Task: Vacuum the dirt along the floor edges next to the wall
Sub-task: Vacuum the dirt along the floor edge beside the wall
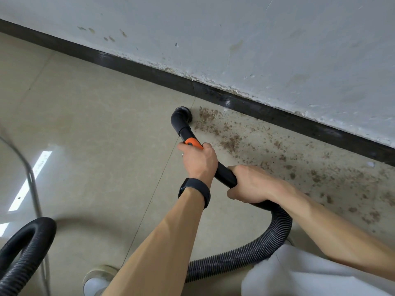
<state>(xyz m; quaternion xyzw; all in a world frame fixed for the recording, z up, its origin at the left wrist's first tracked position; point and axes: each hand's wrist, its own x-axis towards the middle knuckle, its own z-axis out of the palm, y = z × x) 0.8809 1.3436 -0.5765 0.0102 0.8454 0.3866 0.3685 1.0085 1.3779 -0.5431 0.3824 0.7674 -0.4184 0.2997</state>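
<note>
nozzle (pixel 182 116) on floor (pixel 96 124), at left end of dirt (pixel 230 142) | dirt band trails right along skirting (pixel 149 71) | left hand (pixel 196 161) nearer nozzle, fingers clamped on wand (pixel 224 174); right hand (pixel 250 184) behind, fingers clamped on wand | likely next: sweep rightward

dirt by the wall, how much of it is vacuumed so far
Done: the floor edge left of the nozzle looks clean. In hand: left hand and right hand grip the wand, its nozzle at the dirt's left end. Still to do: the brown dirt strewn rightward along the baseboard.
</note>
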